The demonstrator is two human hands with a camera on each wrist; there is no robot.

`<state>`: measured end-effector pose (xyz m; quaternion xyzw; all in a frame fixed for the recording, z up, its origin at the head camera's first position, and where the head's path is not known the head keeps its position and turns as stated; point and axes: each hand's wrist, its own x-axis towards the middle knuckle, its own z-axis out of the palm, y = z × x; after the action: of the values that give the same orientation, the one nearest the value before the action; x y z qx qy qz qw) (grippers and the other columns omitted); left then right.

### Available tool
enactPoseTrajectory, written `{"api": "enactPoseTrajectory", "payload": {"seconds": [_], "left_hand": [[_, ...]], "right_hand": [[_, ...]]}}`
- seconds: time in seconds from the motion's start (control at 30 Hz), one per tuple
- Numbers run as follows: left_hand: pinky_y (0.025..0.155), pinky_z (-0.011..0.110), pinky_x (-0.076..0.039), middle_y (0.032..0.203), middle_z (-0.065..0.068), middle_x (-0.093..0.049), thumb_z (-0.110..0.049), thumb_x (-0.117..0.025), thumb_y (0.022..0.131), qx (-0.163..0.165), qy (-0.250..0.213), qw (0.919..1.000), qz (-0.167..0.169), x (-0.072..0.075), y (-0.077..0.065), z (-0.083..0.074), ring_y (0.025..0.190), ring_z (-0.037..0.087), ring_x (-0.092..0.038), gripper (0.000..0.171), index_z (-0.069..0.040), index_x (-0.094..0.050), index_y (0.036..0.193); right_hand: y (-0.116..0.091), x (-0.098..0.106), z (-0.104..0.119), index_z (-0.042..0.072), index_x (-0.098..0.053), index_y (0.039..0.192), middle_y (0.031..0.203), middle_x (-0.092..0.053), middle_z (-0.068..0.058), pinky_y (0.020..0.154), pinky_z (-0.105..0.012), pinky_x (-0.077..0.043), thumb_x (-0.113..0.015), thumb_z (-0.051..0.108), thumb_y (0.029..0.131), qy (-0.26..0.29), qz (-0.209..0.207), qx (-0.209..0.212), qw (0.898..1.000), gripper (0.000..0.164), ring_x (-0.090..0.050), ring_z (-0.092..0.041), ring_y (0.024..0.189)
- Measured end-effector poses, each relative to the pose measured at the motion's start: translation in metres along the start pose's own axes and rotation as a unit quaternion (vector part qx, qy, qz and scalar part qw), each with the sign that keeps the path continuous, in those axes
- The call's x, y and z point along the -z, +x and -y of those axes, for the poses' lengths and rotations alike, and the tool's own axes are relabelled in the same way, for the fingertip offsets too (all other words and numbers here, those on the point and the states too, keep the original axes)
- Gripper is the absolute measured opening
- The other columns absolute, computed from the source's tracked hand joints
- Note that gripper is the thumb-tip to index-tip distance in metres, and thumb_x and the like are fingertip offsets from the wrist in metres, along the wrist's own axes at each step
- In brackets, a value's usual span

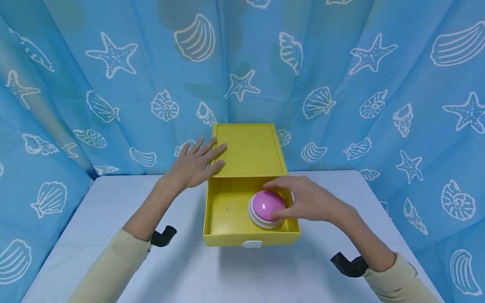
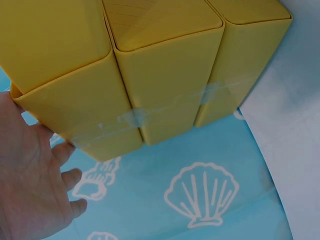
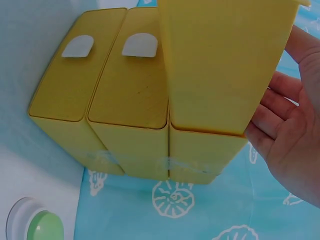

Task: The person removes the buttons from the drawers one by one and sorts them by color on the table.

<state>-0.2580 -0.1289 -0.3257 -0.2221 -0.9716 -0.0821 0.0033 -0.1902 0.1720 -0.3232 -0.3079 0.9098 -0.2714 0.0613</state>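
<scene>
A yellow drawer cabinet (image 1: 248, 149) has its top drawer (image 1: 227, 210) pulled out, with a white handle (image 1: 251, 244) on the front. Inside the drawer, at its right, sits a pink dome push button (image 1: 268, 204) on a white base. My right hand (image 1: 308, 198) reaches over the drawer's right wall and holds the button between thumb and fingers; the right wrist view hides that grip behind the drawer. My left hand (image 1: 193, 164) lies with spread fingers on the cabinet's top left edge. In the left wrist view, the left hand (image 2: 35, 170) is beside the cabinet's side.
Lower drawers with white handles (image 3: 140, 45) are closed under the top one. A green dome button (image 3: 45, 227) on a white base stands on the white table (image 1: 166, 261) in the right wrist view. Behind hangs a blue shell-patterned curtain (image 1: 242, 50).
</scene>
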Motion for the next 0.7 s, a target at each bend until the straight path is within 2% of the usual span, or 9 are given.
{"api": "enactPoseTrajectory", "payload": {"seconds": [0.2,0.43,0.7], "left_hand": [[0.107,0.051,0.004,0.153,0.001,-0.007,-0.058,-0.019,0.095,0.001,0.004,1.0,0.0,0.0003,0.0009,-0.0001,0.138,0.028,0.002,0.059,-0.031,-0.016,0.148],[0.107,0.052,0.004,0.153,0.0,-0.007,-0.058,-0.019,0.094,0.003,0.003,1.0,0.004,0.0005,0.0001,-0.0003,0.138,0.028,0.002,0.06,-0.031,-0.016,0.148],[0.107,0.051,0.004,0.153,0.0,-0.006,-0.058,-0.019,0.094,0.004,0.0,1.0,0.005,0.0004,0.0001,-0.0003,0.138,0.028,0.003,0.06,-0.031,-0.015,0.148]], "right_hand": [[0.0017,-0.0017,0.0004,0.022,-0.057,0.125,0.117,-0.055,0.015,0.081,-0.029,-0.048,-0.077,0.053,0.065,-0.041,0.004,0.012,0.999,0.07,-0.049,-0.006,0.105],[0.0024,-0.005,0.0028,0.027,-0.056,0.125,0.114,-0.054,0.018,0.079,-0.027,-0.048,-0.075,0.059,0.063,-0.085,0.009,0.01,0.996,0.072,-0.048,-0.005,0.103],[0.0046,-0.0069,0.0051,0.025,-0.056,0.126,0.115,-0.055,0.015,0.078,-0.027,-0.048,-0.077,0.056,0.063,-0.126,0.015,0.014,0.992,0.074,-0.048,-0.007,0.102]]}}
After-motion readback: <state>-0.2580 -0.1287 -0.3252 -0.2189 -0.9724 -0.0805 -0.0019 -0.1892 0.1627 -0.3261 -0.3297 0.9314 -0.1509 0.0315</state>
